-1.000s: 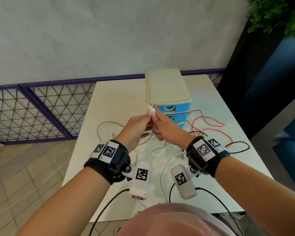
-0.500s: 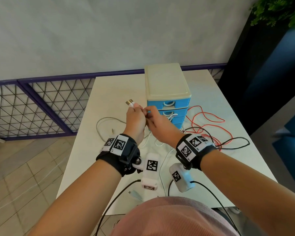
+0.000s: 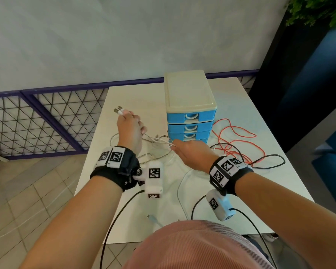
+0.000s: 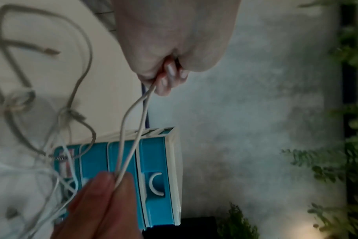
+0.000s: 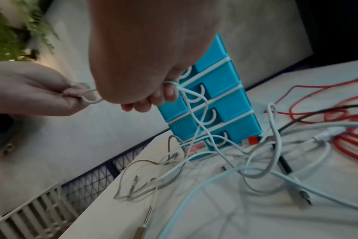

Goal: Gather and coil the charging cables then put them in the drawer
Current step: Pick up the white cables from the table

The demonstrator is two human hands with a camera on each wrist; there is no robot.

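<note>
Cable (image 3: 159, 141) ran doubled between both hands above bench (image 3: 260, 117), just left of drawers (image 3: 190, 121). Left hand (image 3: 130, 131) fisted round both plug ends; right hand (image 3: 190, 154) pinched the two strands. Best slide right grip along evenly, freeing tangle before coiling.

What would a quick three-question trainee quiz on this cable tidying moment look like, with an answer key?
1. True or false: every drawer of the blue drawer unit looks closed.
2. Which cable do both hands hold? A red, B white, C black.
3. Fill in: the plug ends stick out above the ___ hand.

Key
1. True.
2. B: the left hand and right hand hold the doubled white cable.
3. Left; the red cable and black cable lie on the table.
</note>
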